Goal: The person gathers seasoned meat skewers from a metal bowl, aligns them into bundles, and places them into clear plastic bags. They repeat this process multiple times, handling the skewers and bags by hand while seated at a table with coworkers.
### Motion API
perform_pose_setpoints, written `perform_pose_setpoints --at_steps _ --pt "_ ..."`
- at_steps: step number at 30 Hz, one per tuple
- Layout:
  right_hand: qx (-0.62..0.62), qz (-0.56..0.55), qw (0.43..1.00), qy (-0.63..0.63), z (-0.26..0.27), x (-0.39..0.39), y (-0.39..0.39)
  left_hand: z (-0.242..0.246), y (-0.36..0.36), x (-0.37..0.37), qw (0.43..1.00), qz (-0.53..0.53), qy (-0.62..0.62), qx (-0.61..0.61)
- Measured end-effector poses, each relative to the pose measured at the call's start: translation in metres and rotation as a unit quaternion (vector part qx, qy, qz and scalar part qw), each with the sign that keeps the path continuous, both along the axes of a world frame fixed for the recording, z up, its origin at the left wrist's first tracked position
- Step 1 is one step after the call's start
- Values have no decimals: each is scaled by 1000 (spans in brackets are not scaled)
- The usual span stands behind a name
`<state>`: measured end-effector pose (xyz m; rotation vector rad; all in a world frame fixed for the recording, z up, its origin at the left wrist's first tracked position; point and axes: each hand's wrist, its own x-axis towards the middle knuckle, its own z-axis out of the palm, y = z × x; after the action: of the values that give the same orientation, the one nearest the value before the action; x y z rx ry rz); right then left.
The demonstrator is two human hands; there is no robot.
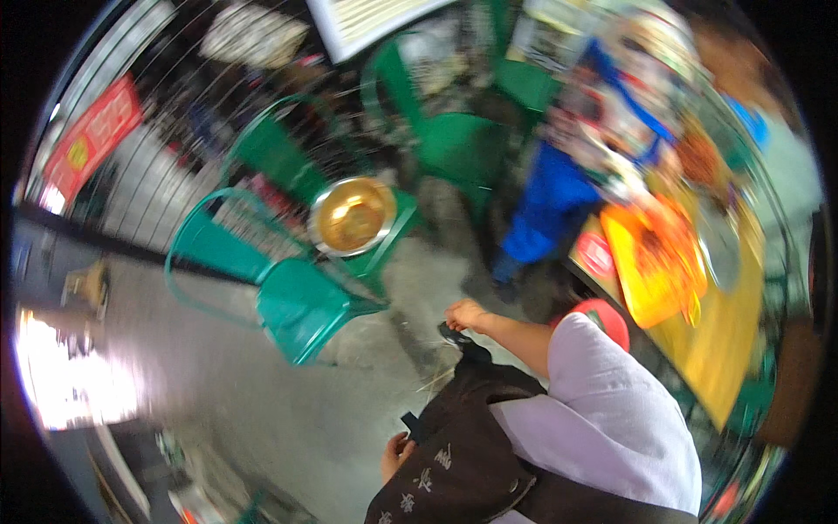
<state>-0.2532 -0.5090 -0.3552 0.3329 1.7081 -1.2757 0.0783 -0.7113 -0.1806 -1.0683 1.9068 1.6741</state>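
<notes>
My right hand (466,316) is stretched forward past the dark apron (452,432), its fingers curled by a small black item (453,335); blur hides whether they grip it. Low in the view, my left hand (397,452) is partly covered by the apron, near a dark strip (411,424). Ahead of me, a metal bowl (353,216) with yellowish contents rests on a green chair (393,245). A teal metal chair (304,304) stands closer, to the left. The apron bears writing.
A wooden table (710,354) on the right carries an orange tray (645,262) with reddish food. Beside it a person in a blue apron (556,190) reaches over the tray. Another person is at the far right. A red round stool (602,321) is near the table; wire mesh (157,150) stands at upper left.
</notes>
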Motion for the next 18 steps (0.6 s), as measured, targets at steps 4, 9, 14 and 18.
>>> perform_pose_setpoints --at_steps 4,9,14,18 --pt "97 68 986 113 50 105 130 12 21 -15 994 -63 30 86" --pt "116 -153 980 55 72 225 273 -18 47 -23 948 -290 122 47" --pt "29 -259 954 145 199 248 331 90 130 -59 941 -290 153 80" --pt "-159 -357 889 239 263 221 394 82 172 -71 932 -280 211 94"
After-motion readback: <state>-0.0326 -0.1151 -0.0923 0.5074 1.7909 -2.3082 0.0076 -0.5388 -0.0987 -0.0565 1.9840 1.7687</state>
